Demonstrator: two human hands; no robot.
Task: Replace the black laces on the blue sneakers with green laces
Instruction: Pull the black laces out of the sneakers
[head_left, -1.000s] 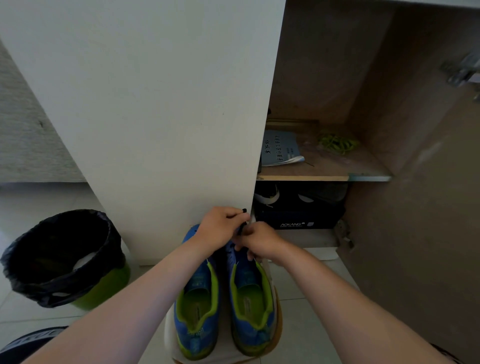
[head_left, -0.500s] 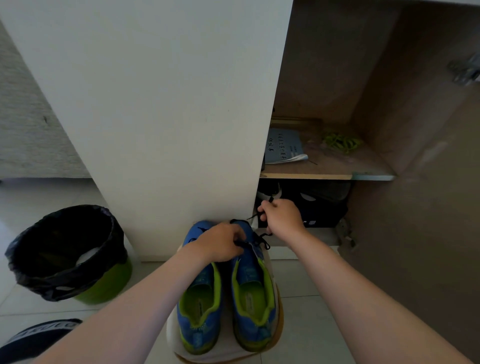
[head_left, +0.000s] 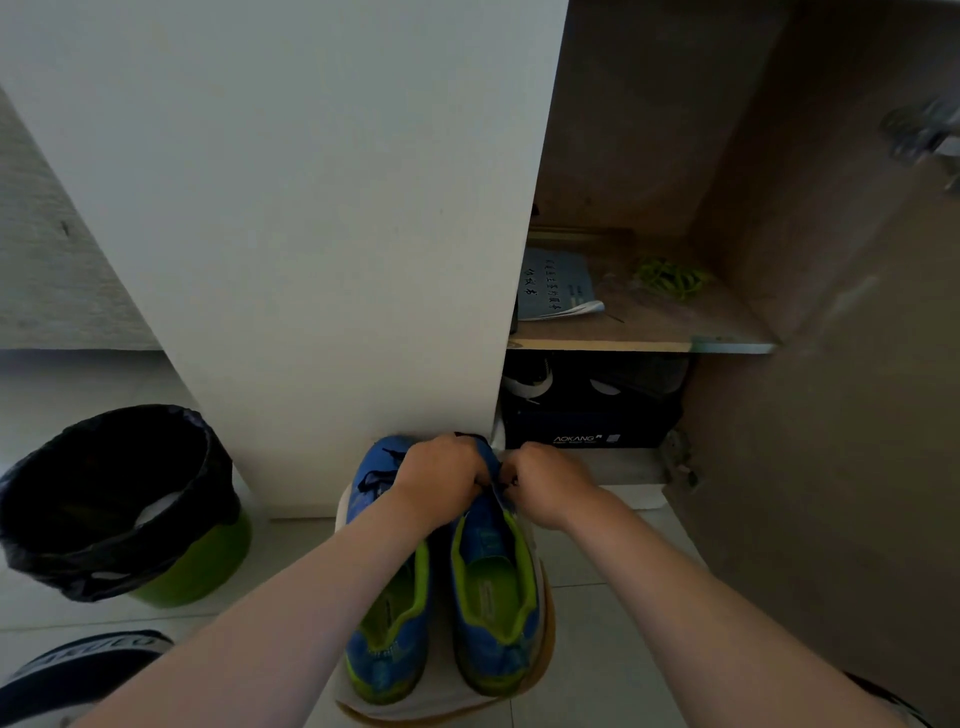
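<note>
Sneakers (head_left: 441, 597) side by side on stool (head_left: 540, 654), in front of cabinet door (head_left: 291, 208). Bin (head_left: 119, 499) left on floor. Open cabinet right: booklet (head_left: 556, 283) and laces (head_left: 670, 275) on shelf (head_left: 639, 344), box (head_left: 587, 421) below. Both hands (head_left: 441, 478) at right sneaker's toe end.

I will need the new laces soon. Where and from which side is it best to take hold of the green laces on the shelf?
The green laces lie in a loose tangled heap on the wooden shelf, right of the booklet. Probably pinch the raised loops in the middle, coming from the open front and above; the cabinet walls close off the back and right.
</note>
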